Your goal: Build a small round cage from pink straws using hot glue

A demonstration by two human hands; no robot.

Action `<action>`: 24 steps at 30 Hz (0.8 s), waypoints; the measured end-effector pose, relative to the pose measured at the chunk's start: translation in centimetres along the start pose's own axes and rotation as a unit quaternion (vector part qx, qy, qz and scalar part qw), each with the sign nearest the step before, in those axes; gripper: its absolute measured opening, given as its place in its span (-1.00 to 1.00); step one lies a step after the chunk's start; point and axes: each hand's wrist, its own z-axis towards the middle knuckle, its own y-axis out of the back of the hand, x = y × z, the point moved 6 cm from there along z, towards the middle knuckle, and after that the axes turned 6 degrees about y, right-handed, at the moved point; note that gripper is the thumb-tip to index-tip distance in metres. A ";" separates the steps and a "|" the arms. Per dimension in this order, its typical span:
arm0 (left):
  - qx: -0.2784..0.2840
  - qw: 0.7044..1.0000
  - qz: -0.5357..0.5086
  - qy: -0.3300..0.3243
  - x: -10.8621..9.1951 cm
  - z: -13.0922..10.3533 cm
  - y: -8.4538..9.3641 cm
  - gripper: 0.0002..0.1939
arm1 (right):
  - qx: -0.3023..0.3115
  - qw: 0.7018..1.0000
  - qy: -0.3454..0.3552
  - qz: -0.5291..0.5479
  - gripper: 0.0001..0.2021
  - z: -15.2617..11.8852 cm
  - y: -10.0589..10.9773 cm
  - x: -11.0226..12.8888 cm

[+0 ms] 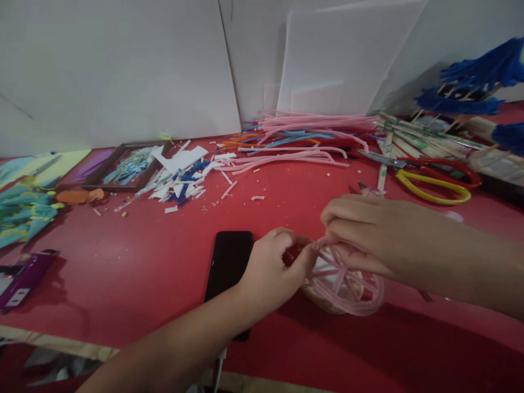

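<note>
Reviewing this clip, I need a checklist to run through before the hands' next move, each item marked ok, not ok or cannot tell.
1. Left hand on the pink spoked piece: ok, thumb and finger at its edge.
2. Right hand grip secure: cannot tell, fingertips partly hidden.
3. Pink spoked piece fully visible: not ok, hands cover part.
4. Scissors out of both hands: ok, lying beyond the right hand.
5. Phone fully uncovered: not ok, left forearm crosses it in view.

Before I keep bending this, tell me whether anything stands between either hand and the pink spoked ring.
Nothing visible does: the left hand and right hand both have fingers at the ring's upper rim. The black phone lies on the left hand's far side, not between.
</note>
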 end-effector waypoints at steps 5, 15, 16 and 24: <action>0.029 0.994 -0.069 0.076 0.7 -0.3 -0.4 -0.77 | 0.001 1.000 -0.018 0.006 -0.79 0.1 0.1 0.0; 0.062 0.944 -0.281 0.164 1.7 0.2 -1.2 -0.64 | -0.007 0.999 -0.020 0.040 -0.79 0.3 0.1 -0.2; 0.066 0.936 -0.298 0.176 1.8 0.2 -1.2 -0.60 | -0.011 0.999 -0.018 0.036 -0.79 0.3 0.1 -0.2; 0.097 0.889 -0.390 0.221 1.7 0.2 -1.6 -0.54 | -0.008 0.999 0.038 -0.016 -0.78 0.4 0.1 0.5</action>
